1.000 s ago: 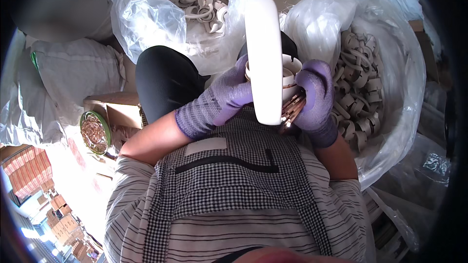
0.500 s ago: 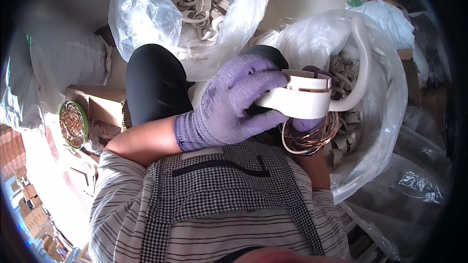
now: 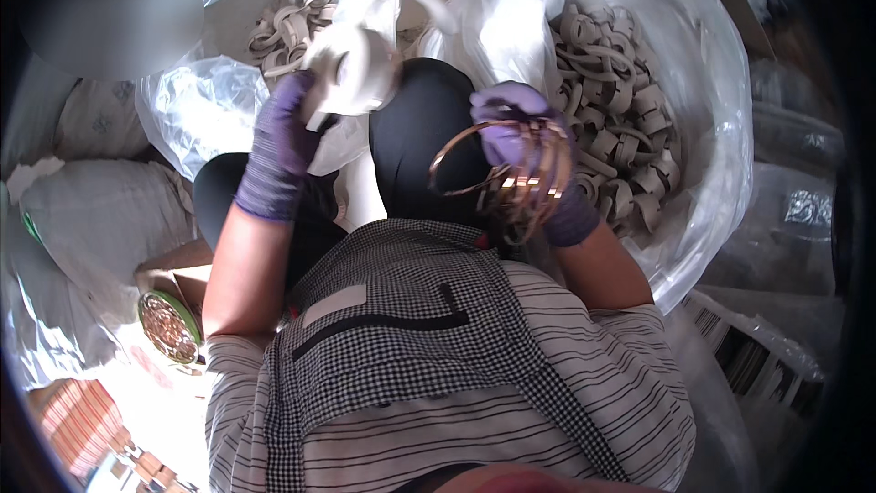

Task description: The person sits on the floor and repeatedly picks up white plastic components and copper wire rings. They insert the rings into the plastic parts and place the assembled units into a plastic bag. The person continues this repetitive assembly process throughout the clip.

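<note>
My left hand [image 3: 285, 132], in a purple glove, is raised and grips a white curved plastic holder [image 3: 351, 59] over the left clear bag [image 3: 196, 110]. My right hand [image 3: 511, 128], also gloved in purple, holds a bunch of thin gold-coloured bangles [image 3: 511, 169] above my dark-clothed knee [image 3: 420, 123]. One bangle hangs out to the left of the bunch. The two hands are apart, with the knee between them.
A big clear plastic bag [image 3: 721, 128] on the right holds several beige curved holders [image 3: 620, 119]. The left bag has more of them [image 3: 283, 23]. A round tin with gold bangles [image 3: 169, 327] lies in a cardboard box at lower left. White sacks [image 3: 82, 210] lie left.
The hands have come apart. The left hand lifted the white holder up and to the left; the right hand now carries the bangles alone, off the holder.
</note>
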### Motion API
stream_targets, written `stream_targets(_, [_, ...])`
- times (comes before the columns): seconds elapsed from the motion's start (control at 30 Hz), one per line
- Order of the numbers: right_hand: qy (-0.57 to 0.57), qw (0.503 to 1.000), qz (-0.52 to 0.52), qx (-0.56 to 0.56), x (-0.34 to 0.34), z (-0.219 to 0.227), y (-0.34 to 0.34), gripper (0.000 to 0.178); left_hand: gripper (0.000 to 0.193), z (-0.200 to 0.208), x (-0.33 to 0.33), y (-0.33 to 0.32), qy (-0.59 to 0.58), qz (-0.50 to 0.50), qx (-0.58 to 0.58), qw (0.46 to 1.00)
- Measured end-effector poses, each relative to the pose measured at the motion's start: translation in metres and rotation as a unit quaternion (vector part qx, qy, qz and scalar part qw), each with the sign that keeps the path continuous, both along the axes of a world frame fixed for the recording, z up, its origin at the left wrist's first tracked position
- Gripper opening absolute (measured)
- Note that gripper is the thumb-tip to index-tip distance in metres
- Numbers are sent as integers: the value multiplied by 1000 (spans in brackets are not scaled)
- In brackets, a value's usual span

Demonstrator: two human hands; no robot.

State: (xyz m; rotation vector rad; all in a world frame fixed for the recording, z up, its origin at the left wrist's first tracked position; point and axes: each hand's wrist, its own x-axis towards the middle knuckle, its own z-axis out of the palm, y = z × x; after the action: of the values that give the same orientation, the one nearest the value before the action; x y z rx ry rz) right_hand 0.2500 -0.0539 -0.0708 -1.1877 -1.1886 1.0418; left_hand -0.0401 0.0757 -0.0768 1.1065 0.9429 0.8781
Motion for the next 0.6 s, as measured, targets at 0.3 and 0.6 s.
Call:
stream_targets(0.3, [-430, 873, -165, -164, 233, -215, -69, 48, 43, -118, -79, 185, 59, 125, -210, 968])
stream_targets(0.6, [-266, 915, -127, -274, 167, -190, 0, 45, 43, -108, -49, 180, 67, 188, -215, 956])
